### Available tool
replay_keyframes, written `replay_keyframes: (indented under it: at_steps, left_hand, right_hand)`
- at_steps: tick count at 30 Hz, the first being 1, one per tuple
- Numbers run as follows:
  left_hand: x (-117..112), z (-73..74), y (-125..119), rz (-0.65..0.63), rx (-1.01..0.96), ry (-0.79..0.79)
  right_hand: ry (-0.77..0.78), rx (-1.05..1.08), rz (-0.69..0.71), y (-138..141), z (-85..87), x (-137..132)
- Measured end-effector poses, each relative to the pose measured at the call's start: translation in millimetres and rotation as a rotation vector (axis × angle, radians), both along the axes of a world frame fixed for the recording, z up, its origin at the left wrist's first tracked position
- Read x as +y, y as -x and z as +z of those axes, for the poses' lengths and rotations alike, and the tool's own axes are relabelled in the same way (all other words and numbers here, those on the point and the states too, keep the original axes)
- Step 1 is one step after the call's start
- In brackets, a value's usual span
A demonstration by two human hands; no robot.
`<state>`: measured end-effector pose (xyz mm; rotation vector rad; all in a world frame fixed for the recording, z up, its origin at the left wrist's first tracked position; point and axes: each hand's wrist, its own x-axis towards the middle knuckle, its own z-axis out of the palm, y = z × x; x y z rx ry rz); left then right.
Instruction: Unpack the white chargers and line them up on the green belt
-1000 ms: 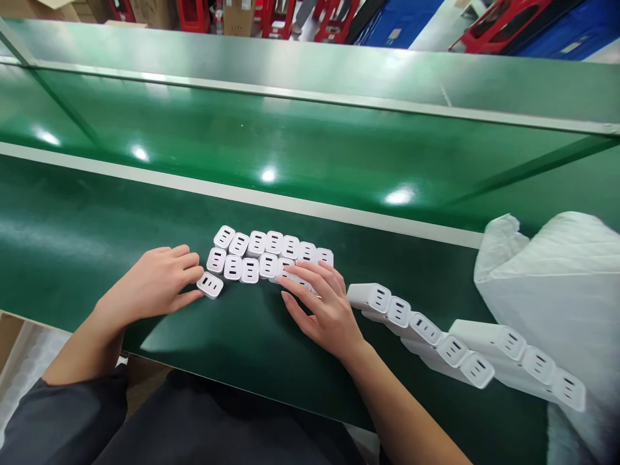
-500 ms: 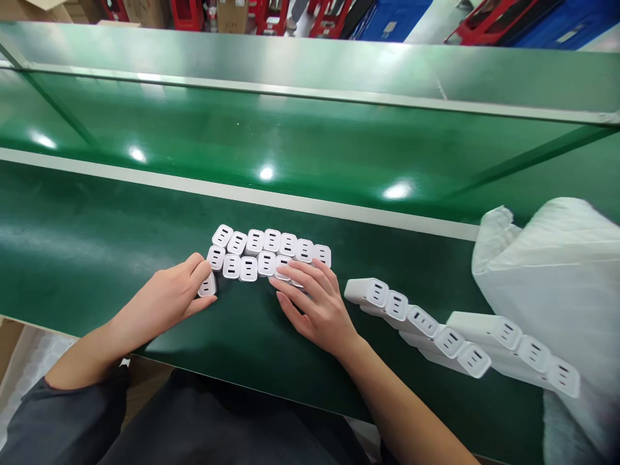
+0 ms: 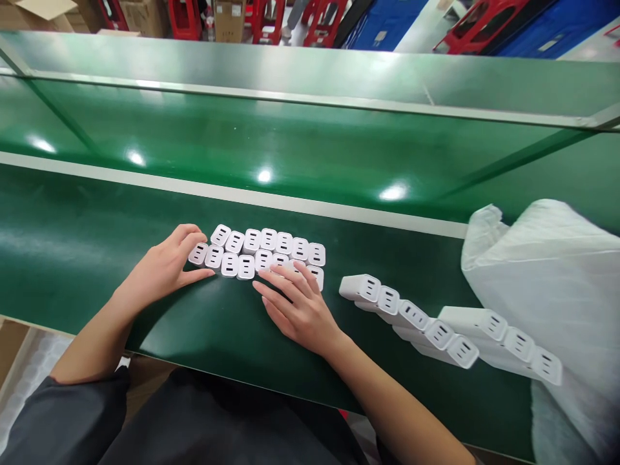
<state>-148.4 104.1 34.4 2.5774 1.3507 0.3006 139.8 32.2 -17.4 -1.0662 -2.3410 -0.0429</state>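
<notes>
Two rows of white multi-port USB chargers stand upright on the green tabletop, port faces up. My left hand (image 3: 167, 261) is at the left end, its fingers and thumb around the end charger (image 3: 198, 254) of the front row. That charger sits beside its neighbour (image 3: 214, 257). My right hand (image 3: 295, 307) lies with fingers spread over the right part of the front row and partly hides several chargers there. The back row, with a charger (image 3: 268, 239) near its middle, shows fully.
To the right, more chargers (image 3: 440, 334) lean in a slanting line, and a shorter group (image 3: 519, 343) lies beyond them. White wrapping (image 3: 547, 271) is bunched at the far right. A raised green shelf (image 3: 290, 71) with a metal edge runs along the back.
My left hand has moved up and left, and the charger in it has shifted from in front of the row to its left end. My right hand has slid slightly left and down.
</notes>
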Motion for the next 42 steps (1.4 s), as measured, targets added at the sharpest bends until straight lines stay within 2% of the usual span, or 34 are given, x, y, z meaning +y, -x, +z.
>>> replay_keyframes:
  at_steps: [5,9,16,21,25,35,38,42]
  left_hand:
    - [-0.4,-1.9,-7.8,-0.209,0.050,-0.189]
    - [4.2,-4.3,-2.7,-0.231,0.061,-0.204]
    - [8.4,0.6,8.8,-0.281,0.029,-0.105]
    - [7.6,1.9,9.3,-0.242,0.049,-0.083]
    - [8.0,-0.6,6.0,-0.255,0.053,-0.033]
    - [3.7,9.4,13.7,-0.264,0.142,0.176]
    - [1.6,10.6,13.6,-0.243,0.161,0.205]
    - [-3.3,12.8,20.8,-0.201,0.169,0.238]
  right_hand:
    - [0.027,-0.116,0.035,13.5,3.3,-0.7]
    - [0.039,-0.207,0.050,29.9,8.4,4.0]
    - [0.019,-0.226,0.076,54.8,13.3,0.9]
    - [0.063,-0.183,0.133,55.8,20.2,5.2]
    - [0.001,-0.182,0.158,56.1,18.0,11.0]
    - [-0.121,-0.111,-0.099,81.9,3.6,21.1]
    - [-0.140,-0.102,-0.105,82.6,2.6,24.8]
    - [-0.101,-0.009,-0.041,62.9,8.8,17.3]
